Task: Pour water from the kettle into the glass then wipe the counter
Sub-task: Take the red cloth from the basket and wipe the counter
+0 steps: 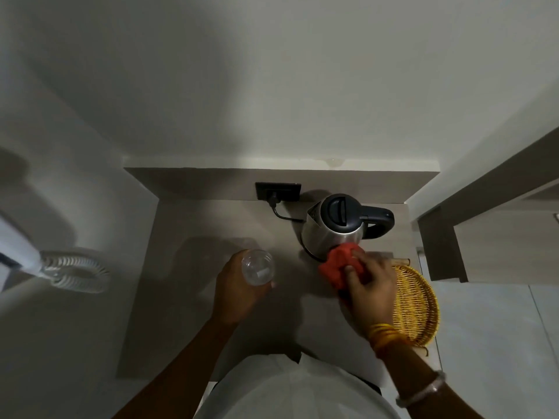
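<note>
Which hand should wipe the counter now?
The right hand, probably. It already holds the red cloth on the counter by the kettle. The left hand is busy holding the glass.

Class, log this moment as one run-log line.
phase: wiping | left hand: holds glass | right hand: red cloth on counter | kettle: upright

No text, label, brand, number or sign can be read here. The kettle [335, 228], just beyond the right hand [367, 285], shows only plain steel and a dark lid without any letters. The glass [258, 267] in the left hand [239, 293] carries a small pale patch, too blurred to tell if it is a print. The wall socket [278, 191] behind the hands has no marking that I can read.
</note>
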Action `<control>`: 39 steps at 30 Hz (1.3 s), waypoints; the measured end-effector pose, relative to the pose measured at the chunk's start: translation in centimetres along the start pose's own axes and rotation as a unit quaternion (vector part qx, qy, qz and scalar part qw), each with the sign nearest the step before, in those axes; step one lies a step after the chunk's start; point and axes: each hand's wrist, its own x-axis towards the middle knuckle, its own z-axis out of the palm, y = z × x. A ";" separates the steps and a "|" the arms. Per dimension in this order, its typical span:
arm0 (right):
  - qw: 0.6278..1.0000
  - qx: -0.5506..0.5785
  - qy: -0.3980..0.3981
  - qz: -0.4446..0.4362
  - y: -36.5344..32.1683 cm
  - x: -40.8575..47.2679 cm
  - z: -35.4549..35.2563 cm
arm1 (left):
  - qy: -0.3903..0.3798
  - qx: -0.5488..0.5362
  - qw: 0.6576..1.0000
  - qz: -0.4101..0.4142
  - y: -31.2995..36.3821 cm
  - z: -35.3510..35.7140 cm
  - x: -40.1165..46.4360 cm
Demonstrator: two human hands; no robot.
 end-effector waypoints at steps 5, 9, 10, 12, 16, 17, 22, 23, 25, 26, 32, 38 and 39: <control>0.947 -0.260 -0.188 -0.005 1.3 -2.8 5.2 | 0.019 -0.008 1.000 0.010 -0.4 -1.0 -1.0; 0.935 -0.281 -0.212 0.034 1.6 -2.5 7.7 | 0.014 -0.002 1.000 -0.002 -1.2 -2.0 -1.8; 0.934 -0.286 -0.210 0.053 1.2 -2.2 8.5 | 0.009 0.000 1.000 -0.007 -1.3 -2.3 -1.7; 0.932 -0.288 -0.206 0.074 0.1 -1.8 10.1 | 0.001 0.001 1.000 -0.013 -1.6 -3.0 -1.5; 0.930 -0.290 -0.225 0.026 -2.9 -1.9 12.9 | 0.003 -0.005 1.000 -0.008 -1.9 -4.2 -0.9; 0.927 -0.290 -0.239 -0.003 -3.5 -1.9 13.6 | 0.003 -0.006 1.000 -0.005 -1.8 -4.5 -0.6; 0.849 -0.296 -0.373 -0.227 -4.3 -3.4 15.2 | 0.011 -0.018 1.000 0.017 -0.8 -6.0 0.8; 0.823 -0.299 -0.392 -0.283 -3.5 -4.2 14.6 | 0.010 -0.018 1.000 0.024 -0.7 -6.3 1.1; 0.807 -0.313 -0.388 -0.317 -0.9 -5.2 12.8 | 0.004 -0.007 1.000 0.023 -0.7 -6.9 1.4; 0.820 -0.320 -0.378 -0.287 0.4 -5.3 11.9 | 0.004 -0.001 1.000 0.019 -0.9 -7.2 1.5; 0.899 -0.324 -0.265 -0.133 -2.6 0.1 14.8 | 0.018 -0.003 1.000 0.019 -1.4 -7.9 1.8; 0.815 -0.295 -0.399 -0.301 -7.1 -2.3 18.8 | -0.001 -0.014 0.999 0.041 -1.3 -8.3 2.7; 0.781 -0.295 -0.424 -0.350 -6.1 -3.8 17.9 | -0.002 -0.011 0.999 0.043 -1.5 -8.5 2.7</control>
